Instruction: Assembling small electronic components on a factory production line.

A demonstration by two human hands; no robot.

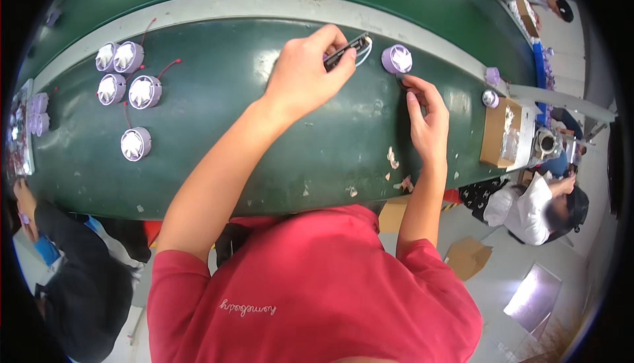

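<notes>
My left grip is clamped on a small black part with white wires, arm stretched far across the green counter. My right grip is pinched together on a thin wire leading to the lilac fan disc just beyond it. Five more fan discs lie well apart at left; a cardboard box sits at right, with people working either side.

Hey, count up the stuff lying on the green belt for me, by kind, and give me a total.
Round lilac fan units on the green belt: 6, five in a group at the left and one by the right hand
Small lilac caps near the belt's right end: 2
Dark tool with white wire, in the left hand: 1
Total: 9
</notes>
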